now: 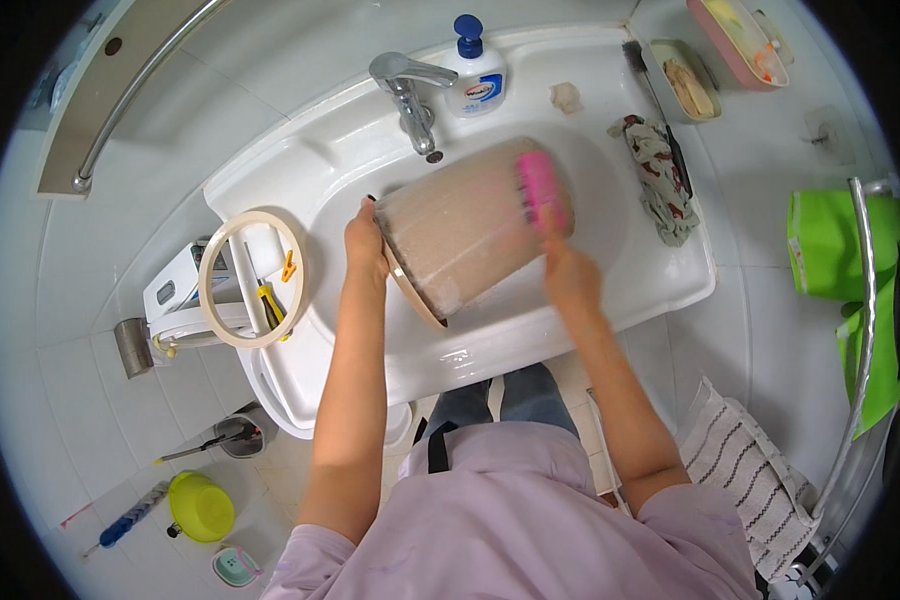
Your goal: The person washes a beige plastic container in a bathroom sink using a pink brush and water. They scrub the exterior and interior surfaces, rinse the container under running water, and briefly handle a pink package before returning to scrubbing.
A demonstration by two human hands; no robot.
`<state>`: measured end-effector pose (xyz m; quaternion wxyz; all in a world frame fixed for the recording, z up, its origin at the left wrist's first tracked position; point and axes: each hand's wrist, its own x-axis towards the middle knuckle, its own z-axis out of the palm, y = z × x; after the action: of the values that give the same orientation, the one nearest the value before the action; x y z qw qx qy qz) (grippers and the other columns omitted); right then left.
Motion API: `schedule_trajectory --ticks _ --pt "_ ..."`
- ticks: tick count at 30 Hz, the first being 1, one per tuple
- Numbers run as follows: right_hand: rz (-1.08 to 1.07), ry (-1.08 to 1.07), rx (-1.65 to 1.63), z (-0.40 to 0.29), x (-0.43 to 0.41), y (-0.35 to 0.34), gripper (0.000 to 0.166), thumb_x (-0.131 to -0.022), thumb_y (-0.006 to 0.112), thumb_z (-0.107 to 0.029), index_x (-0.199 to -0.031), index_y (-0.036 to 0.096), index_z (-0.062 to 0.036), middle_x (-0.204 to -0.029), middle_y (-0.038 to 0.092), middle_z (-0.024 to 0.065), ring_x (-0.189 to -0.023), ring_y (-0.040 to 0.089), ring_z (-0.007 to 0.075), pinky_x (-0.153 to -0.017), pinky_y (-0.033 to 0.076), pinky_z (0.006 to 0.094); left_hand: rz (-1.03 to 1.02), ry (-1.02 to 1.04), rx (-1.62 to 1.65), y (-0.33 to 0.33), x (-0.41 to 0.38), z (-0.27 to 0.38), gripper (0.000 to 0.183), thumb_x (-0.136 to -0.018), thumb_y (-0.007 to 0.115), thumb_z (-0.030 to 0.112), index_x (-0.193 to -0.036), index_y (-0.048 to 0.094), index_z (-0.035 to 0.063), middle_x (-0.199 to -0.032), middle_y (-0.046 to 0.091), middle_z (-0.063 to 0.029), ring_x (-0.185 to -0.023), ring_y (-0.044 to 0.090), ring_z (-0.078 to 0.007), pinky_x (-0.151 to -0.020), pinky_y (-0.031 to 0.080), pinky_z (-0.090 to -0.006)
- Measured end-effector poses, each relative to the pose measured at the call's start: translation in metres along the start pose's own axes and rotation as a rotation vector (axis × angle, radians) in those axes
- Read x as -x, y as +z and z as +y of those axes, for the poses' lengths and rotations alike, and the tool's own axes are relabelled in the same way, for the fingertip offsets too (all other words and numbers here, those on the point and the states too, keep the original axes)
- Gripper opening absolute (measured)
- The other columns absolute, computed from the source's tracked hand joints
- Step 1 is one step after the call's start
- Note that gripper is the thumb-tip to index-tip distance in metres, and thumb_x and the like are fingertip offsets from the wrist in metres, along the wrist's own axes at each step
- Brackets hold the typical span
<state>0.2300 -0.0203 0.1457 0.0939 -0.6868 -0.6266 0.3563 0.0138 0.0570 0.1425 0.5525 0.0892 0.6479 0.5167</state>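
A beige plastic bin [457, 225], wet and streaked, lies on its side across the white sink basin [607, 225], its open rim facing lower left. My left hand [366, 238] grips that rim, thumb outside; some fingers are hidden. My right hand [570, 274] holds a pink scrubbing brush [541, 191] with dark bristles against the bin's far end; hand and brush are slightly blurred. Behind the bin stands the chrome faucet [411, 97]. A cream plastic ring [207, 277] rests on the sink's left ledge, around a yellow and black screwdriver [270, 306] and an orange clip [289, 266].
A soap pump bottle [476, 86] stands behind the basin. On the right ledge lie a crumpled cloth [660, 180] and a black-handled brush [664, 120]. A soap dish [686, 81] is near the corner. A chrome rail [864, 300] with green cloth [825, 247] is far right.
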Motion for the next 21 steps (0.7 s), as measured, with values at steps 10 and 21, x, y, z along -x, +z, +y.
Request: schedule_trajectory --ticks 10,21 --pt "-0.045 -0.051 0.006 -0.014 -0.009 0.016 0.038 -0.084 0.036 -0.029 -0.118 0.043 -0.0121 -0.056 0.054 0.0131 -0.06 0.056 0.0237 -0.055 0.042 0.0359 -0.028 0.069 -0.032 -0.004 0.0 -0.011 0.031 -0.086 0.039 0.025 -0.091 0.05 -0.004 -0.083 0.053 -0.0104 -0.074 0.052 -0.0189 -0.067 0.044 -0.03" --pt "0.148 -0.112 0.154 0.001 -0.036 -0.047 0.045 -0.085 0.035 -0.018 -0.128 0.027 -0.0143 -0.058 0.055 0.0116 -0.053 0.056 0.0274 -0.047 0.044 0.0353 0.003 0.069 -0.079 0.0 -0.01 -0.006 0.03 -0.086 0.038 0.023 -0.087 0.051 -0.0032 -0.08 0.053 -0.009 -0.072 0.051 -0.0176 -0.065 0.043 -0.0295"
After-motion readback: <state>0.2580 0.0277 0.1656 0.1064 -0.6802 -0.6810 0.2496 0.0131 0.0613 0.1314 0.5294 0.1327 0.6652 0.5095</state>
